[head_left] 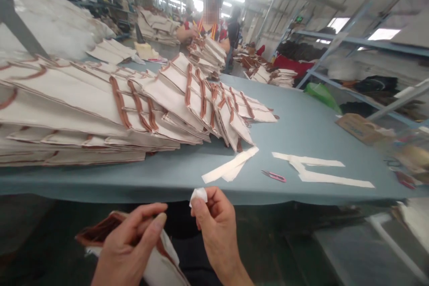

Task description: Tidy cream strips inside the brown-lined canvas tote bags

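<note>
My right hand (217, 228) pinches a small white scrap (199, 195), perhaps paper or cloth, between thumb and fingers, just in front of the table edge. Left of it, my left hand (134, 237) has its thumb and index finger stretched out with a small gap between the tips. A cream fabric piece with brown trim (156, 263) is behind and beneath this hand, low in front of me; the hand covers part of it. Whether the curled fingers touch the fabric I cannot tell.
Stacked cream pieces with brown binding (83, 103) cover the left of the blue-green table (301, 120). White strips (231, 165), more strips (321, 172) and pink thread snips (274, 176) lie near the front edge. Across the table a person (211, 27) handles similar pieces. Shelves (355, 40) stand right.
</note>
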{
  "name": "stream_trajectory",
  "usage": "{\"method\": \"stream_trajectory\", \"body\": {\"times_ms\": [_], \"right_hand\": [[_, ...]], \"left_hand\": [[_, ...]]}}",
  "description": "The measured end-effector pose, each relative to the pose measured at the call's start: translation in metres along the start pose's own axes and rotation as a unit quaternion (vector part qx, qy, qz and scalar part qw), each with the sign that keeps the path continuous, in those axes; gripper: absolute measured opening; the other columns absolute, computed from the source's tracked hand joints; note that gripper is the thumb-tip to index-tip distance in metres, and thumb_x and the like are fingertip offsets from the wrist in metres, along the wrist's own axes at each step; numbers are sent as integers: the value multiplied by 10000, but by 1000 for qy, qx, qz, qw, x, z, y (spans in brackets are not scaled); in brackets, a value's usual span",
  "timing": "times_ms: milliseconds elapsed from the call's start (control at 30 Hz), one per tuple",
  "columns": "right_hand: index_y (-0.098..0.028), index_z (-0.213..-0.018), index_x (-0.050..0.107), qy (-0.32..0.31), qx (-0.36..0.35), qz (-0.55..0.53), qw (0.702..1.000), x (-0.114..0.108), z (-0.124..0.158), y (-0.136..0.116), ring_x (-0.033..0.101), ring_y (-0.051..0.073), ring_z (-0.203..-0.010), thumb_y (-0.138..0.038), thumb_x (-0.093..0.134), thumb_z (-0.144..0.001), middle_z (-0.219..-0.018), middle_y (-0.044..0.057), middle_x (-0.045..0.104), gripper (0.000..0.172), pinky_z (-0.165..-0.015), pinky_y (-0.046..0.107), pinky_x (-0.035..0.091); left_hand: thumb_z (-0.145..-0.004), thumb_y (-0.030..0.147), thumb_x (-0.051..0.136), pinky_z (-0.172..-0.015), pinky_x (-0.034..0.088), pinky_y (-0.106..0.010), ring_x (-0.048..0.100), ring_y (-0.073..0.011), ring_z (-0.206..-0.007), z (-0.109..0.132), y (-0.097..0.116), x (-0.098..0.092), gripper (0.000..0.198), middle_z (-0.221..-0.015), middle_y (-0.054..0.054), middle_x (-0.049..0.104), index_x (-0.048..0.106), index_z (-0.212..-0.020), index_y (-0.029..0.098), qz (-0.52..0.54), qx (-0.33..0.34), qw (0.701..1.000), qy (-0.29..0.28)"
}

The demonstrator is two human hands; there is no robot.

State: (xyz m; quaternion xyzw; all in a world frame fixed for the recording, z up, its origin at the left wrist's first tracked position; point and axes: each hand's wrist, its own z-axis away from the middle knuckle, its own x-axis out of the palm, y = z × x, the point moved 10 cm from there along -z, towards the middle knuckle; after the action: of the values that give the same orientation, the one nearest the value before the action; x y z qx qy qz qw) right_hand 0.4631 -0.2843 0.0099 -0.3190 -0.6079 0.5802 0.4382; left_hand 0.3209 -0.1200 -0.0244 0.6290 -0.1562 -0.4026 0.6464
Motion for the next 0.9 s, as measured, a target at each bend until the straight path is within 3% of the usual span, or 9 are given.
{"method": "stream_trajectory", "body": {"times_ms": [100,167,333,433,567,733,800,900], "right_hand": [[-202,-795,632,-32,-15,46,998,15,4,4,481,109,-566,-450,787,-901,-666,-31,598,311,-525,207,421],[-204,-772,628,-46,-65,105,991,21,8,-1,516,111,-553,-391,774,-919,-659,-28,626,278,-524,207,415],[-199,-762,652,-81,-260,278,921,40,23,-23,539,109,-520,-235,657,-1003,-640,-26,639,243,-540,235,377],[-200,-765,641,-102,-301,309,897,48,28,-24,545,112,-529,-222,635,-1033,-653,-20,641,270,-548,244,372],[-212,-745,611,-157,-214,238,934,51,25,-8,513,102,-531,-246,675,-1008,-650,-44,608,273,-535,222,370],[-219,-763,586,-200,7,33,979,52,20,25,468,113,-567,-472,817,-910,-660,-54,559,373,-539,222,399],[-221,-795,582,-170,41,-24,984,46,15,29,423,104,-541,-590,825,-895,-636,-70,514,453,-512,214,394],[-198,-850,653,-76,5,-17,997,21,-1,19,471,102,-533,-663,815,-897,-672,-41,592,495,-506,213,446]], "left_hand": [[-882,764,702,-542,538,-254,674,-209,-571,3,21,25,605,-652,-12,742,859,-1007,193,65,-21,997,-44],[-877,767,704,-541,529,-248,687,-210,-593,4,26,35,609,-700,-30,772,849,-960,181,114,-38,990,-78],[-845,627,821,-554,460,-194,622,-145,-575,8,16,25,456,-675,4,738,784,-876,174,151,-87,982,-66],[-810,599,857,-529,428,-205,567,-138,-548,10,14,26,442,-616,24,661,728,-785,178,166,-96,976,-99],[-782,655,846,-527,403,-211,524,-132,-552,10,6,22,508,-603,23,611,697,-736,172,166,-106,975,-100],[-806,720,781,-496,400,-217,498,-125,-496,15,-7,14,549,-572,29,595,642,-726,195,157,-120,978,-68],[-826,743,734,-475,425,-232,533,-147,-468,17,-8,7,547,-558,20,624,624,-741,215,142,-120,982,-46],[-883,728,657,-458,416,-231,558,-159,-445,16,-5,-15,515,-542,29,637,603,-754,233,87,-98,991,16]]}}
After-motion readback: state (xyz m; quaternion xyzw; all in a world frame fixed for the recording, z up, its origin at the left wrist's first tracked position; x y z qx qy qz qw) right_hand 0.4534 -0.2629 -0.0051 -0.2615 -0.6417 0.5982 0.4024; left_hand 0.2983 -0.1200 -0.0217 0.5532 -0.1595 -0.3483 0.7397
